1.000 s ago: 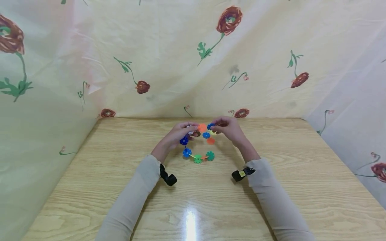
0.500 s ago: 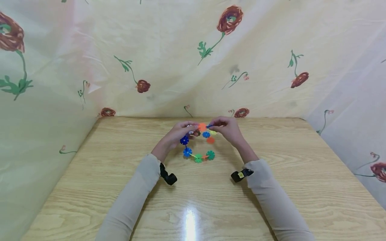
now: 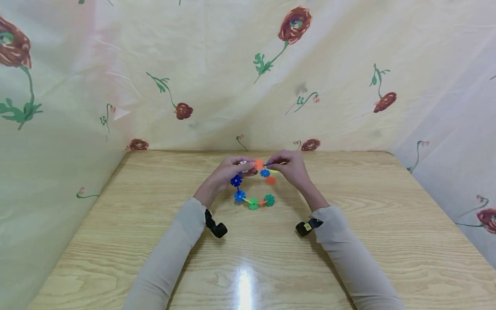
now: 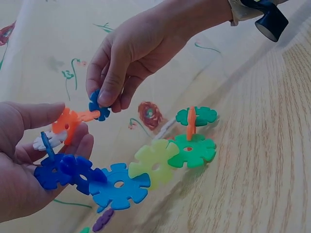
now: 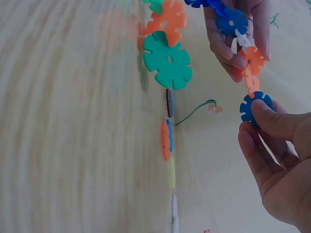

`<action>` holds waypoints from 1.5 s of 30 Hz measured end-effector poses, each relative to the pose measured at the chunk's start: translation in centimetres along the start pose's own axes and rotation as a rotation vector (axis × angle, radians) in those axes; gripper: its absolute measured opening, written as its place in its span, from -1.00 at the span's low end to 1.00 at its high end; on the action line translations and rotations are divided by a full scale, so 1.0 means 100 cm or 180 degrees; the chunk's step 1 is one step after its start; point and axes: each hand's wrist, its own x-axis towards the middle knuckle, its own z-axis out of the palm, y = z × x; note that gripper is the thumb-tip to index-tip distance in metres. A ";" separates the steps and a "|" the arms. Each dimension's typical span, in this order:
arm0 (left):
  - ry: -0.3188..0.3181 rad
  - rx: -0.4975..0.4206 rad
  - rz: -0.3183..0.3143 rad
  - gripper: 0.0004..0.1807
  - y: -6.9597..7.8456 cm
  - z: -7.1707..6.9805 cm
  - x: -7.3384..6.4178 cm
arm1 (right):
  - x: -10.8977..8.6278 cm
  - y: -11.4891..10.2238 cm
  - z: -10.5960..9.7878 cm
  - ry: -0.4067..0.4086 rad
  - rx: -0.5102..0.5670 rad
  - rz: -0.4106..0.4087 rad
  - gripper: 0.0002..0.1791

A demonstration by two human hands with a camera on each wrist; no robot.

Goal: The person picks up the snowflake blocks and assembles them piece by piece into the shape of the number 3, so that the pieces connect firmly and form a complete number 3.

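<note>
Thumb and fingers of the left hand (image 3: 226,172) pinch an orange disc (image 4: 68,120) in a chain of notched discs (image 3: 240,196). From this hand, a dark blue disc (image 3: 236,180) sits at 5 o'clock, the teal end disc (image 3: 269,200) at 4 o'clock, and a second orange disc (image 3: 258,164) at 3 o'clock. The pieces look light, thin and stiff, probably smooth; slotted joints may twist loose, so gripping flat faces beside a joint seems best. Loose discs (image 3: 271,181) lie on the table (image 3: 267,254), between 8 and 9 o'clock from the right hand (image 3: 291,168). That hand pinches a blue disc (image 5: 249,108) at its 9 o'clock, touching the second orange disc; how deeply the slots engage cannot be told.
</note>
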 end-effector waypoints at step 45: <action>0.0084 0.0038 -0.0014 -0.65 0.002 0.006 -0.002 | -0.005 -0.012 0.007 0.0197 0.0041 -0.0074 -0.94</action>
